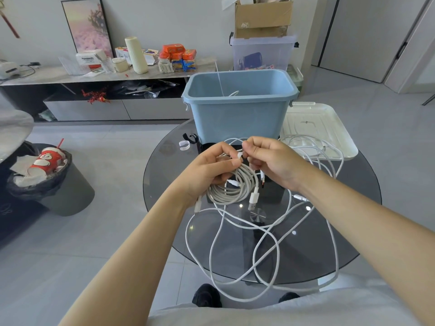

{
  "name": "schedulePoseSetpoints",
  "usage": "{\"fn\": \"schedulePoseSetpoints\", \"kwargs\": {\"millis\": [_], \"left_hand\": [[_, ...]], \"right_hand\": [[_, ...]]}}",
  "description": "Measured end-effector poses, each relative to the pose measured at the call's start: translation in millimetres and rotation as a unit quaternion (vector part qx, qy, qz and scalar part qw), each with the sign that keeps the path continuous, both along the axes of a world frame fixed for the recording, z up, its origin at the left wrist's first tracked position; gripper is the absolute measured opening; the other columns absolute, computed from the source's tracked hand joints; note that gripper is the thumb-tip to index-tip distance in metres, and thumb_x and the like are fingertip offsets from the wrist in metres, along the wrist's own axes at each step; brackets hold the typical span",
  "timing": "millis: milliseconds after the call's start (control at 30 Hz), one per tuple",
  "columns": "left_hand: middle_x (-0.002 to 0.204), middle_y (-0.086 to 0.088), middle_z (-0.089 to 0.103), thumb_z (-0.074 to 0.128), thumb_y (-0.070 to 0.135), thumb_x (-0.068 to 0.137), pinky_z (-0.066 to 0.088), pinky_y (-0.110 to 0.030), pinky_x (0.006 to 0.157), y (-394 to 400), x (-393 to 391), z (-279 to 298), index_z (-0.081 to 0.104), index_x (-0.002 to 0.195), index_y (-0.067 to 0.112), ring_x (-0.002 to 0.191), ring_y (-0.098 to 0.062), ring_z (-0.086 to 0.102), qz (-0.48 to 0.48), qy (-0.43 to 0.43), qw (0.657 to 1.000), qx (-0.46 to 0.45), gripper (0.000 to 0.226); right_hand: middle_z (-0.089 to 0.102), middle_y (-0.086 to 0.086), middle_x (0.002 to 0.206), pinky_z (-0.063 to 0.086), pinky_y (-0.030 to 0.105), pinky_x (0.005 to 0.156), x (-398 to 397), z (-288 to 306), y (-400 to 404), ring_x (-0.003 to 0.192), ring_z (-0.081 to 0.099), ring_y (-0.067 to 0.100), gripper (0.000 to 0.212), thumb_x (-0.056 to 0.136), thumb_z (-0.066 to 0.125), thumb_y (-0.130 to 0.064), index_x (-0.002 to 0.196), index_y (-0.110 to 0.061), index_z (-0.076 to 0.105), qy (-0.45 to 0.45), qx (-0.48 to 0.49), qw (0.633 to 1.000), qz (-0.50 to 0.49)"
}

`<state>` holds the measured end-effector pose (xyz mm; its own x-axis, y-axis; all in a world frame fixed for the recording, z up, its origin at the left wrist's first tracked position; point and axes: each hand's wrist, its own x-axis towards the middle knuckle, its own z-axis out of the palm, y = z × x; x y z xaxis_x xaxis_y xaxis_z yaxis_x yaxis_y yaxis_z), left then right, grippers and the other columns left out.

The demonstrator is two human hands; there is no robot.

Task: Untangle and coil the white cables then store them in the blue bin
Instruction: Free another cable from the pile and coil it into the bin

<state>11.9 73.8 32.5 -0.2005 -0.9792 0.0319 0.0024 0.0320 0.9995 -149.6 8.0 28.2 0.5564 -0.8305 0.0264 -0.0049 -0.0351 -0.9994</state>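
Observation:
My left hand point(209, 165) grips a coiled bundle of white cable point(231, 189) above the round glass table point(348, 231). Several plugs dangle from the coil. My right hand point(273, 161) pinches a white connector end right beside the left thumb. Loose white cable loops point(235, 260) hang from the hands, spread over the glass and droop past its near edge. More white cable point(313, 149) lies toward the right. The blue bin point(237, 114) stands open just behind my hands, with a bit of white cable visible inside.
The bin's white lid point(329, 128) lies on the table to the right of the bin. Small cable ties point(187, 142) rest left of the bin. A full trash can point(47, 177) stands on the floor at left. A cluttered sideboard point(70, 76) lines the wall.

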Motion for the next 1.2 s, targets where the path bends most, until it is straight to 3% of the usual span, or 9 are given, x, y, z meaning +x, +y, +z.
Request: {"fn": "schedulePoseSetpoints", "kwargs": {"millis": [367,633,900,1200], "left_hand": [[0.056,0.008,0.048,0.059,0.006,0.087,0.027,-0.019,0.051,0.5,-0.2,1.9,0.05,0.078,0.014,0.052,-0.008,0.039,0.023,-0.002,1.0,0.009,0.015],[0.056,0.008,0.047,0.055,0.003,0.089,0.027,-0.016,0.05,2.2,0.0,3.4,0.049,0.076,0.014,0.052,-0.008,0.037,0.02,-0.009,1.0,0.014,0.018],[0.056,0.009,0.048,0.056,0.002,0.089,0.03,-0.013,0.049,2.1,0.3,2.1,0.049,0.077,0.014,0.051,-0.007,0.038,0.013,-0.008,1.0,0.015,0.018],[0.056,0.008,0.045,0.055,0.003,0.088,0.028,-0.014,0.047,1.4,0.9,1.1,0.048,0.077,0.013,0.051,-0.008,0.036,0.011,-0.003,1.0,0.008,0.016]], "right_hand": [[0.05,-0.011,0.062,0.032,0.024,0.065,-2.4,5.1,3.3,0.06,0.033,0.01,0.031,0.095,0.052,-0.02,0.064,-0.021,0.057,0.022,-0.035,0.999,0.016],[0.055,-0.01,0.068,0.034,0.022,0.065,-5.0,6.9,3.9,0.062,0.039,0.008,0.021,0.094,0.054,-0.019,0.073,-0.015,0.058,0.041,-0.046,0.998,0.033],[0.036,0.0,0.064,0.035,0.022,0.062,-4.3,8.4,4.4,0.061,0.033,0.011,0.016,0.092,0.056,-0.018,0.076,-0.013,0.056,0.024,0.027,0.999,0.014],[0.042,-0.005,0.061,0.039,0.018,0.059,-1.9,8.7,5.7,0.06,0.037,0.009,0.017,0.09,0.057,-0.023,0.076,-0.013,0.058,0.031,0.029,0.999,0.018]]}}
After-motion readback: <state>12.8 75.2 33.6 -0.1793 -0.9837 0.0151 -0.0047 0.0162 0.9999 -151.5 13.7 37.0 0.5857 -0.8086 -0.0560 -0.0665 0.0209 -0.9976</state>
